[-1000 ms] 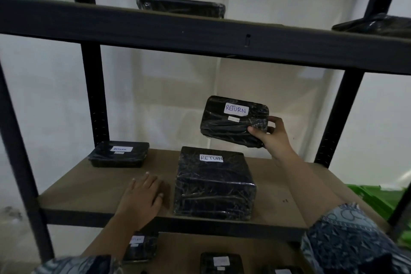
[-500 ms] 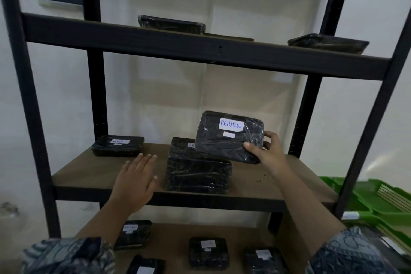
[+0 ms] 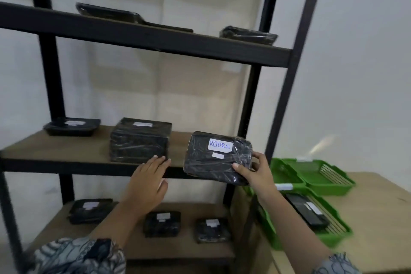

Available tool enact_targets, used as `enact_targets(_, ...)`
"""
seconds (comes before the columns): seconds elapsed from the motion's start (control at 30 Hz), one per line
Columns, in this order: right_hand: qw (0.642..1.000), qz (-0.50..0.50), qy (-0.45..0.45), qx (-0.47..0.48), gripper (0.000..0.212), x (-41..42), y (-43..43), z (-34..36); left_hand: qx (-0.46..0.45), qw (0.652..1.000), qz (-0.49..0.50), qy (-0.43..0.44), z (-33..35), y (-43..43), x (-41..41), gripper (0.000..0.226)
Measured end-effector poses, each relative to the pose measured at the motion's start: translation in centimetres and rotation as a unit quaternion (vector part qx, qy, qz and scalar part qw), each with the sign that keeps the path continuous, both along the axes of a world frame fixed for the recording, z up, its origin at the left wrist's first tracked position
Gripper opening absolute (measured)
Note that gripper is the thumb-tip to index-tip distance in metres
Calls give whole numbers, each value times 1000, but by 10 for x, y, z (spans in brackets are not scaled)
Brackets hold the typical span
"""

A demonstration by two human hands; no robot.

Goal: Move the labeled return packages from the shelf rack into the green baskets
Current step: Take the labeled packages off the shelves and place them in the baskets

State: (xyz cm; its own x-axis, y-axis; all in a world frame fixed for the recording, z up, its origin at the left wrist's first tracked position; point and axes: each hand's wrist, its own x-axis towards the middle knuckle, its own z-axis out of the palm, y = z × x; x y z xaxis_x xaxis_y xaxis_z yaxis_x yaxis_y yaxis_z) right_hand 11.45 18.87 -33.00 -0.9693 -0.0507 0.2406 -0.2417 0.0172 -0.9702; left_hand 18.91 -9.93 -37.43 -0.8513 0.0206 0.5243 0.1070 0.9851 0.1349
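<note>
holding the black wrapped package (image 3: 216, 158) by its right end, the right hand (image 3: 255, 173) has it clear of the shelf rack (image 3: 287, 87), hanging in the air just in front of the middle shelf's right edge. the thumb lies over the lower front face and the fingers (image 3: 259, 157) curl round the end behind it, so the white "return" label (image 3: 219, 145) faces up and can be read, which looks like the reason for gripping the end rather than the top. the package is tilted, label side toward the person. the left hand (image 3: 149, 177) is spread flat and holds nothing, its fingertips near the front of the large wrapped bundle (image 3: 140, 140) on the middle shelf, perhaps steadying or reaching; the blur makes it hard to say whether it touches. to the right, on a wooden table, stand the green baskets (image 3: 315, 176); the nearer one (image 3: 340, 232) already has a dark package in it. other labelled packages lie on the lower shelf (image 3: 162, 223).
</note>
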Motion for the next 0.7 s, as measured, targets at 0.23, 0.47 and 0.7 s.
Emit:
enact_targets(0.23, 997, -55, -51, -5, 54, 40, 127, -30, 24, 992, -118, -27, -31, 123, 7, 62)
enact_targets(0.47, 986, -139, -87, 9, 56, 58, 219, -60, 26, 982, -180, -56, -60, 198, -17, 62)
enact_targets(0.7, 972, -198, -118, 35, 57, 37, 281, -88, 60, 961, -258, -81, -82, 268, -69, 56)
